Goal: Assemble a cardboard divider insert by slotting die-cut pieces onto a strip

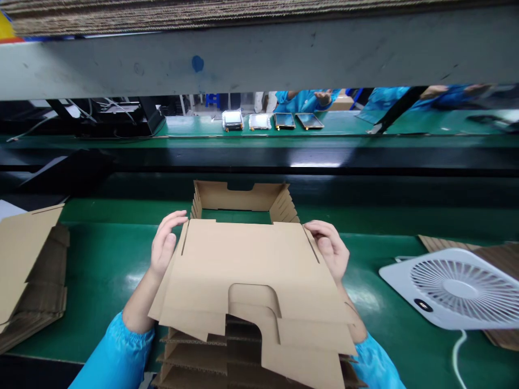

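Note:
A brown cardboard box blank point(247, 254), with slits near its far corners and a rounded cut-out, lies tilted on a stack of similar pieces point(194, 356). My left hand point(165, 243) is at its far left corner, fingers stretched out and fingertips by the edge. At the far right corner, my right hand point(330, 246) has bent fingers closed on the cardboard edge. Directly behind stands a nested set of upright cardboard walls point(243, 195) with notched tops. The undersides of the pieces near my body are partly hidden.
A white fan point(458, 289) with a cable lies at right on cardboard. More folded cardboard point(32, 270) is stacked at left. A grey shelf beam point(259, 65) crosses overhead, carrying flat cardboard. Beyond it, several small screen-like devices point(259, 121) sit near people in blue sleeves point(300, 101).

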Motion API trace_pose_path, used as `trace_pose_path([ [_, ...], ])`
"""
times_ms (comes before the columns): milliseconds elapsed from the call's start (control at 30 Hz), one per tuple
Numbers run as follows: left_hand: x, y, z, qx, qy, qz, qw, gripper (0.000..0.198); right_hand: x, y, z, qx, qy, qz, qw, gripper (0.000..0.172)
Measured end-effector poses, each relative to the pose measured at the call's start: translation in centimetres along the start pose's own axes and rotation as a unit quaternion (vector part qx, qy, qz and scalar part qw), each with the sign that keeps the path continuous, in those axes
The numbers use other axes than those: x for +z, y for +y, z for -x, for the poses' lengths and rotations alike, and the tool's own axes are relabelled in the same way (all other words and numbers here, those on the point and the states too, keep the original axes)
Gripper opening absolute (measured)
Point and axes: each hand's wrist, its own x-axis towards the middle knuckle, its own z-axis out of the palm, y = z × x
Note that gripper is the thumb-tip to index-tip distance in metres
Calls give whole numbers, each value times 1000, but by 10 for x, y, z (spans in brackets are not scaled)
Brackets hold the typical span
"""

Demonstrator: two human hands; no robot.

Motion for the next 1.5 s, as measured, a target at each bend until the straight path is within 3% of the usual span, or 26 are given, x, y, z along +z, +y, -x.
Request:
trace_pose_path([
  [233,2,-4,3,4,49,86,995,25,1,-1,1,9,17,-14,1000,32],
  [667,-5,-1,0,42,14,-2,999,37,2,-3,2,20,8,-39,999,37],
  [867,-6,0,0,50,4,-12,999,37,3,-6,3,-9,55,-48,997,38],
  [1033,-15,5,-7,107,-23,-56,992,37,2,-3,8,-9,102,-97,990,36],
  [1167,-16,6,-7,105,-6,-93,990,34,-2,-4,11,-2,72,-95,993,45],
  [1267,-14,5,-3,94,27,-60,993,29,-5,-6,11,-19,40,-87,995,48],
  [1500,-11,11,-1,139,27,9,990,37,-5,-11,9,-41,3,-87,995,52],
])
